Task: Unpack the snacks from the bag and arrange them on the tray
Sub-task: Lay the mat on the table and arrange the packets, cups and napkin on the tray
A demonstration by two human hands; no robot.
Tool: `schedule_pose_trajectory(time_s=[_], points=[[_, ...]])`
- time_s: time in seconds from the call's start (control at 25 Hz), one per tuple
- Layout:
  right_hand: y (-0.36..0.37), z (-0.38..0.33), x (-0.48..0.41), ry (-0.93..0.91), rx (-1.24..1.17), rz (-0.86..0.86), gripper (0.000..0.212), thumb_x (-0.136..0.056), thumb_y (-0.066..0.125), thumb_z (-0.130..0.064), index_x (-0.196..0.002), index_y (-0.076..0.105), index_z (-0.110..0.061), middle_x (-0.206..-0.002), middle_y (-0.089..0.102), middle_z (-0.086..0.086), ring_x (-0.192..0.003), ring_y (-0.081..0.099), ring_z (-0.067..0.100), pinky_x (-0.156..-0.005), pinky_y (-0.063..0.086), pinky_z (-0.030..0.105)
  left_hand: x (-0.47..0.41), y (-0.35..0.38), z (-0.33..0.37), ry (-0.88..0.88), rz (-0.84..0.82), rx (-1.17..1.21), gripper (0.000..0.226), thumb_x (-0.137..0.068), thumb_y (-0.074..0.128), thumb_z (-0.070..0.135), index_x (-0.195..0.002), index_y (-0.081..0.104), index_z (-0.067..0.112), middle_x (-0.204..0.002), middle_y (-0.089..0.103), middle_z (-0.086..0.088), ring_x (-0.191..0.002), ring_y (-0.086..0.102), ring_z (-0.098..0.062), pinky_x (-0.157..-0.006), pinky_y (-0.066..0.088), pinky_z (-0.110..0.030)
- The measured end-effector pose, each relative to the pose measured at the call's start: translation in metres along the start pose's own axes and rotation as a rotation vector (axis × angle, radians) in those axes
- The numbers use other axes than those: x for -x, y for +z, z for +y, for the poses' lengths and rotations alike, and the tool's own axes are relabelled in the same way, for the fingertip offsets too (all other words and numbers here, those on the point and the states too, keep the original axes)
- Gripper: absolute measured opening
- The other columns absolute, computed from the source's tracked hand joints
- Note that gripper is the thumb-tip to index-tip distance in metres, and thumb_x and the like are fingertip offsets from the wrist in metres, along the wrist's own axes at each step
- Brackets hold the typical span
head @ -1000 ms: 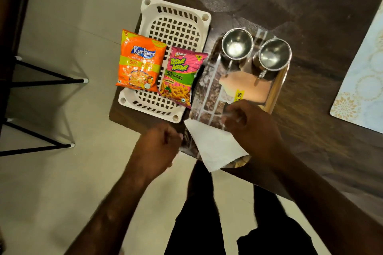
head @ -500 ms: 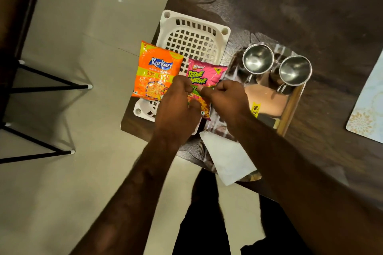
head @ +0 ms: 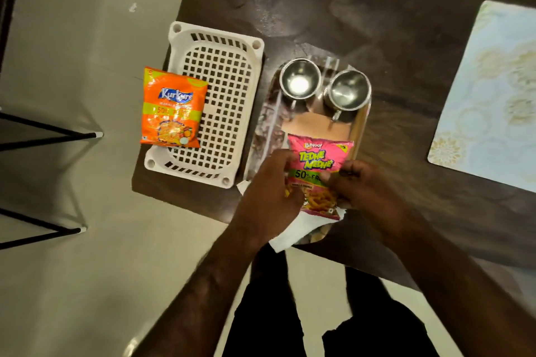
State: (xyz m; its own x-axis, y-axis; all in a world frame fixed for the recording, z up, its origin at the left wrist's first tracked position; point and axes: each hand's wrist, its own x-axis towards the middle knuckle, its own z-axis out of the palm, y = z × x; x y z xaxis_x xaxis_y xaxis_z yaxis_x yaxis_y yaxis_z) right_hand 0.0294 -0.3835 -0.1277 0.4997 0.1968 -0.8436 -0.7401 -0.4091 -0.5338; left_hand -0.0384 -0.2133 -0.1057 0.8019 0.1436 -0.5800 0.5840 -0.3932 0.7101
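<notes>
A pink snack packet [head: 317, 159] lies over the near half of the shiny steel tray [head: 362, 124]. My left hand [head: 266, 197] grips its left side and my right hand [head: 368, 194] grips its right side. An orange snack packet [head: 171, 109] rests on the left rim of the white plastic basket [head: 229, 72]. Two steel cups [head: 300, 81] [head: 349, 90] stand at the tray's far end. A white sheet [head: 298, 230] sticks out from under the packet at the tray's near end.
The dark wooden table [head: 391, 9] ends just left of the basket and just below the tray. A pale patterned mat [head: 493, 90] lies at the right. Black stool legs [head: 49, 136] stand on the floor at the left. My dark trousers show below.
Both hands reached to the basket, took the pink packet and carried it right onto the steel tray. The orange packet has stayed where it was.
</notes>
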Motion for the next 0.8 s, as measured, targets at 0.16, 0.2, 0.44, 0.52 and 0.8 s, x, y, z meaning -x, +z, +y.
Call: schedule_pose_trajectory(time_s=[0.16,0.2,0.44,0.52,0.8], points=[[-0.018,0.010,-0.007,-0.044,-0.061,0.084,0.013,-0.090,0.076,-0.021,-0.099,0.073,-0.013,-0.098,0.079,0.014,-0.089,0.078,0.029,-0.088,0.060,0.056,-0.020,0.028,0.008,-0.022,0.007,-0.013,0.057,-0.083,0.061,0.001,-0.135,0.048,0.018,-0.128,0.060,-0.005,-0.116,0.062,-0.021,-0.097,0.054,-0.046],[-0.021,0.011,-0.010,-0.045,-0.058,0.106,0.015,-0.089,0.077,-0.023,-0.100,0.072,-0.013,-0.095,0.079,0.012,-0.091,0.077,0.030,-0.089,0.060,0.057,-0.026,0.032,0.010,-0.017,0.000,-0.022,0.058,-0.082,0.061,0.002,-0.136,0.048,0.019,-0.129,0.058,-0.005,-0.118,0.061,-0.023,-0.097,0.054,-0.047],[-0.033,0.011,-0.022,0.004,-0.086,0.157,0.037,-0.087,0.080,-0.019,-0.118,0.063,-0.007,-0.095,0.076,0.013,-0.083,0.076,0.021,-0.074,0.065,0.042,-0.044,0.041,0.014,0.015,-0.049,-0.112,0.058,-0.081,0.062,0.005,-0.135,0.049,0.018,-0.127,0.055,-0.006,-0.116,0.060,-0.026,-0.094,0.054,-0.048],[-0.034,0.011,-0.017,-0.011,-0.083,0.194,0.042,-0.087,0.079,-0.019,-0.123,0.061,-0.006,-0.098,0.074,0.016,-0.080,0.073,0.018,-0.058,0.059,0.025,-0.038,0.037,0.012,0.026,-0.079,-0.089,0.058,-0.084,0.065,0.007,-0.139,0.048,0.017,-0.132,0.053,-0.006,-0.121,0.058,-0.025,-0.098,0.052,-0.047],[-0.032,0.004,0.018,-0.318,0.256,0.554,0.026,-0.089,0.068,-0.018,-0.110,0.058,-0.030,-0.098,0.066,0.002,-0.087,0.065,0.025,-0.085,0.055,0.049,-0.022,-0.104,-0.043,-0.069,0.692,-0.242,0.039,-0.085,0.063,0.018,-0.122,0.058,0.007,-0.118,0.061,-0.011,-0.107,0.061,-0.033,-0.093,0.051,-0.048]])
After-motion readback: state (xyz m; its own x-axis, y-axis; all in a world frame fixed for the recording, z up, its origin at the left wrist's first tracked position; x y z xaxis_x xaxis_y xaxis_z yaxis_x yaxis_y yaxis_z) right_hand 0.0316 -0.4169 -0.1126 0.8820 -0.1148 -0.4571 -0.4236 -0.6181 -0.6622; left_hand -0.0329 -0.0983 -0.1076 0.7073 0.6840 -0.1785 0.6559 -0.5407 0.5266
